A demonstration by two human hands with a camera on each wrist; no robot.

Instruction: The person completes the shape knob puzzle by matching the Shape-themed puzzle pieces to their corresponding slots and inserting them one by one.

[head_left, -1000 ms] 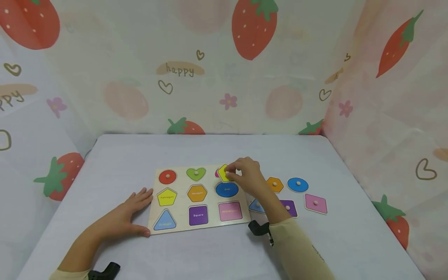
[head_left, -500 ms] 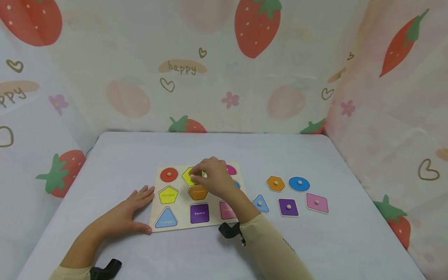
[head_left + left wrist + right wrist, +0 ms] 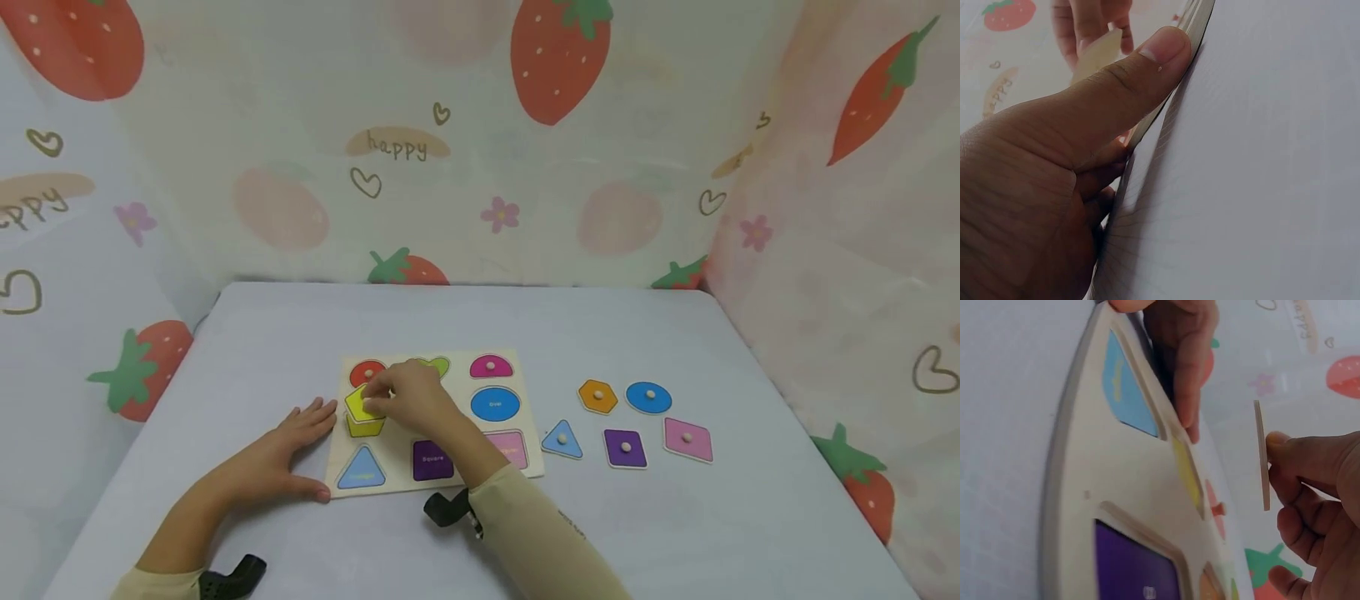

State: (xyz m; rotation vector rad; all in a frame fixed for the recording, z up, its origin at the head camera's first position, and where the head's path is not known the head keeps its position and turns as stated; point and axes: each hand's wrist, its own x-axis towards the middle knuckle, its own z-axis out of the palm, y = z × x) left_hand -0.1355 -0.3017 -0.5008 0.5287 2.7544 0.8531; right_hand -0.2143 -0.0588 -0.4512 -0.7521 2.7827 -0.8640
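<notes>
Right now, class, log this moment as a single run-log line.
right hand: pinches yellow pentagon piece, held above its slot | left hand: flat, steadying puzzle board | loose pieces: four beside board

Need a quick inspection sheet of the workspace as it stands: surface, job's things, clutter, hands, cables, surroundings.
Surface: pale table, flat cloth cover.
Job's things: puzzle board with red circle, green heart and pink semicircle seated; yellow pentagon held just above its slot, not yet in.
Clutter: five loose pieces right of the board: orange hexagon, blue oval, blue triangle, purple square, pink diamond.
Hands: right hand pinches the pentagon; left hand rests flat at the board's left edge, thumb against it.
Cables: nothing seen.
Surroundings: strawberry-print curtain on three sides.
</notes>
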